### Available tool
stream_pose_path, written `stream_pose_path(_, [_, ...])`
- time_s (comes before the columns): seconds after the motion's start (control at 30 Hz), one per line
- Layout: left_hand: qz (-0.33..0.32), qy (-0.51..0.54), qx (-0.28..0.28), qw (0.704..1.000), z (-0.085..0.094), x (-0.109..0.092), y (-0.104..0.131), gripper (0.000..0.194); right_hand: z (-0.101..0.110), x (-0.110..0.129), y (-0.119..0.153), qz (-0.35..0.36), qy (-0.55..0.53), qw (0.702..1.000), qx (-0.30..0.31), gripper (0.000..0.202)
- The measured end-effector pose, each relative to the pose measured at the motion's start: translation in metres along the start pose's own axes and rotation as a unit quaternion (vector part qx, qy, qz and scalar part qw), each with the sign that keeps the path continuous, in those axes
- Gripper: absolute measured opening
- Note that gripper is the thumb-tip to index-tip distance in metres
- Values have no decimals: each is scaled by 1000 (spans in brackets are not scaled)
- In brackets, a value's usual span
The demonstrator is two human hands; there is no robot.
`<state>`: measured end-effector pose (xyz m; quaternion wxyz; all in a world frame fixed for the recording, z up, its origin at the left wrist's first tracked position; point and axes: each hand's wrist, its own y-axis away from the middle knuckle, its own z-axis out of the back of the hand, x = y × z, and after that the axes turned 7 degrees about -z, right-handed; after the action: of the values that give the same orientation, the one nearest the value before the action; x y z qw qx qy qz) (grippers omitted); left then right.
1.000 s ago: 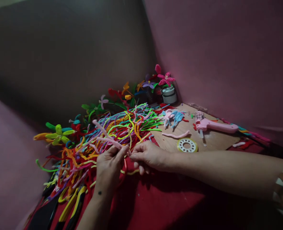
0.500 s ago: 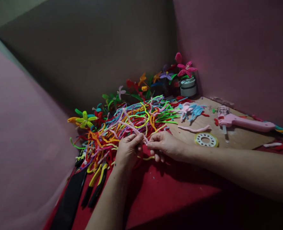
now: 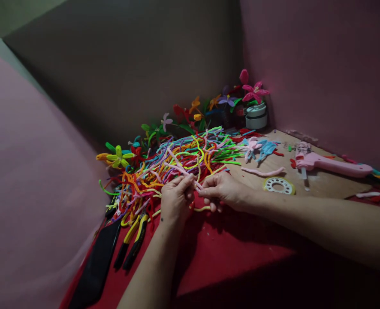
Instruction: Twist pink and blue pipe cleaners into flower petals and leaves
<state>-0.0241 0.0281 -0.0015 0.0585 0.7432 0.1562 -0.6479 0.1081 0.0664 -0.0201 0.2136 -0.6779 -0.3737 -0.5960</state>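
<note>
Pale pink pipe cleaners [image 3: 176, 162] run up and left from my fingers, two strands spreading apart over the pile. My left hand [image 3: 178, 195] pinches them between thumb and forefinger. Close on its right, my right hand [image 3: 224, 191] pinches their lower end, a short pink stretch showing between the two hands. Behind both hands lies a tangled heap of multicoloured pipe cleaners [image 3: 173, 150]. Another pink strand [image 3: 263, 172] rests on the wooden board, above the white and yellow ring-shaped spool [image 3: 279, 186].
A pink glue gun [image 3: 334, 164] lies on the board [image 3: 325, 184] at right. Yellow-black pliers [image 3: 132, 242] and a dark flat object [image 3: 96, 266] are at left on the red cloth [image 3: 222, 266]. Pipe-cleaner flowers [image 3: 255, 92] stand along the back near a pale round container [image 3: 256, 116].
The view has shifted slightly, so the scene sits a little further right. Both hands keep their pinch on the pink strands, with hardly any movement between them.
</note>
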Motion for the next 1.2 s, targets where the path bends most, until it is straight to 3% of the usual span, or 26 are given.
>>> stream_pose_path(0.17, [-17, 31, -58, 998, 3, -1, -4, 19, -5, 4, 7, -34, 68, 997, 2, 17])
stream_pose_path(0.37, [-119, -103, -109, 982, 5, 7, -6, 23, -8, 5, 9, -48, 74, 996, 22, 17])
stream_pose_path(0.43, [-123, -92, -111, 982, 5, 6, -6, 24, -7, 3, 9, -38, 55, 998, 17, 16])
stream_pose_path(0.5, [-100, -49, -86, 990, 5, 3, -6, 25, -4, 2, 7, -25, 26, 999, 13, 17])
stream_pose_path(0.6, [-23, -3, 4, 1000, 8, -2, -4, 25, 1, -1, 3, -21, -20, 999, 18, 16])
stream_pose_path(0.73, [42, 12, 91, 995, 12, -3, -4, 23, 7, -5, -2, -21, -59, 998, 31, 15])
stream_pose_path(1.2, [17, 22, 60, 998, 10, 7, -6, 21, 10, -7, -6, -13, -167, 983, 73, 15])
